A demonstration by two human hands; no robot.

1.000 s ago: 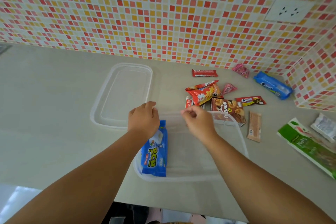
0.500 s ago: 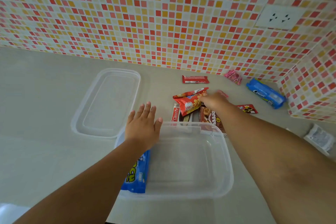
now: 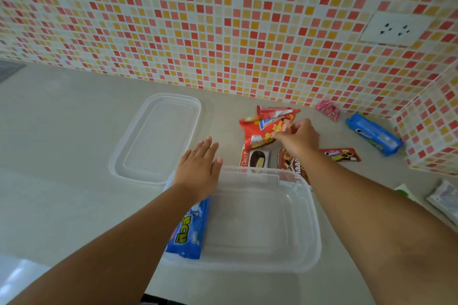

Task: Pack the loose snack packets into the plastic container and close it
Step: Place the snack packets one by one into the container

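Landmark: clear plastic container (image 3: 304, 242), sitting open on counter.

Lid (image 3: 158, 136) lying off, beyond container's far-left corner.

Blue biscuit packet (image 3: 189, 233) lying inside, along container's left wall.

Left hand (image 3: 199, 168) hovering over far-left rim, fingers straight and spread, holding nothing.

Right hand (image 3: 298, 137) reaching beyond far rim, fingertips pinching red snack packet (image 3: 266, 129).

Choco Pie packet (image 3: 255, 158), brown cookie packet (image 3: 293, 167) waiting just behind far rim; blue Oreo pack (image 3: 374, 134) well off to far right.

Step, by my read: grabbing second packet. Next move calls for lifting it clear, carrying it over rim, laying it flat beside blue one.
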